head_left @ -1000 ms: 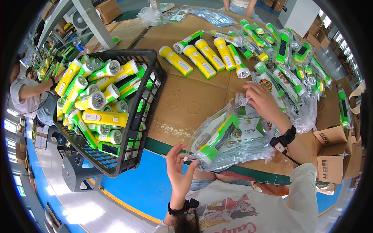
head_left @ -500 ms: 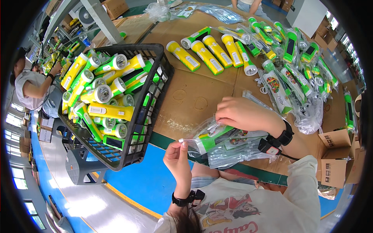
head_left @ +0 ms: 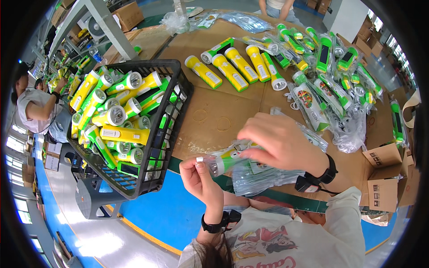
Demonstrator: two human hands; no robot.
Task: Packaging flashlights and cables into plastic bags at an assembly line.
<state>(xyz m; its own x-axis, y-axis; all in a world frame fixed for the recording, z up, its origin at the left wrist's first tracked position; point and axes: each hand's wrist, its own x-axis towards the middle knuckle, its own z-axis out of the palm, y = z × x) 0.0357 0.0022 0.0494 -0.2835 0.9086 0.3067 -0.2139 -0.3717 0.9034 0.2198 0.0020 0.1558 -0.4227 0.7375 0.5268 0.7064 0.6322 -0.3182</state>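
A yellow-green flashlight (head_left: 229,156) lies inside a clear plastic bag (head_left: 214,166) at the table's near edge, its lens end toward my left hand. My left hand (head_left: 203,182) is closed in a pinch on the bag's left edge, where a small white piece (head_left: 199,159) sticks up at the thumb tip. Over the other end of the flashlight arches my right hand (head_left: 279,144), thumb and fingers closing on the bag and partly hiding it. Beneath lies a stack of flat clear bags (head_left: 252,181).
A black basket (head_left: 175,105) heaped with flashlights stands at left. A row of loose flashlights (head_left: 241,65) lies across the cardboard-covered table (head_left: 203,127). Bagged flashlights (head_left: 322,56) pile up at right, beside an open carton (head_left: 382,201). Other people (head_left: 38,107) are farther off.
My right hand has shifted left and down along the bag, covering more of the flashlight. My left hand has moved slightly left, still pinching the bag's edge. The view has shifted a little.
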